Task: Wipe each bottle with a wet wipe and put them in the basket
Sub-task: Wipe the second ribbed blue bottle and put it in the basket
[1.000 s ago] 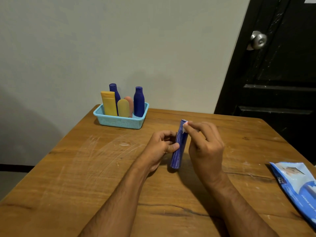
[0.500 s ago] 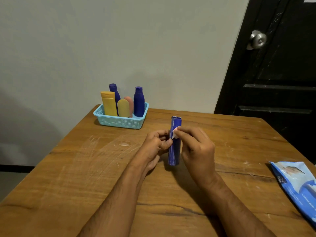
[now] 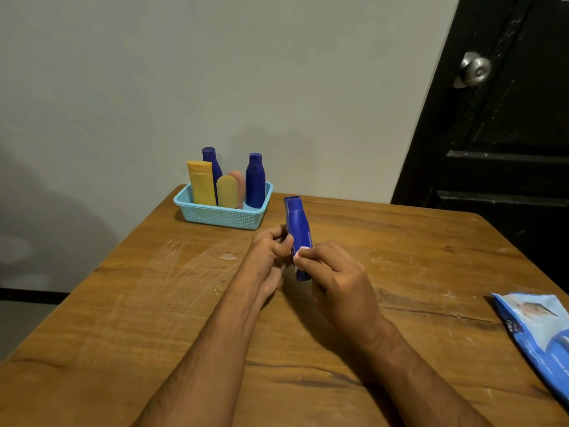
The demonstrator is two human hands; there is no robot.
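Nearest the camera, at the right table edge, a blue wipes packet [image 3: 537, 332] is seen lying flat, well apart from the hands. Above the middle of the wooden table [image 3: 123, 303], the blue bottle [image 3: 298, 229] is held off the surface, cap end up and tilted slightly left. It is gripped at its lower half by the left hand [image 3: 271, 254], whose fingers are curled round its side. A small white wet wipe [image 3: 300, 251] is pinched against the bottle's lower body by the curled fingers of the right hand [image 3: 335, 272].

A slip is judged the main risk: the bottle is held low, and a damp surface could let it slide or tip out of the grip. The wipe is folded very small, so patches near the cap could be missed. At the far edge, the light blue basket [image 3: 221, 214] is already filled with five upright bottles; a careless insertion could knock them over.

Against the picture half a second earlier, the wipe is found lower on the bottle, near mid-body then and near the base now, and the bottle is leaned more to the left.
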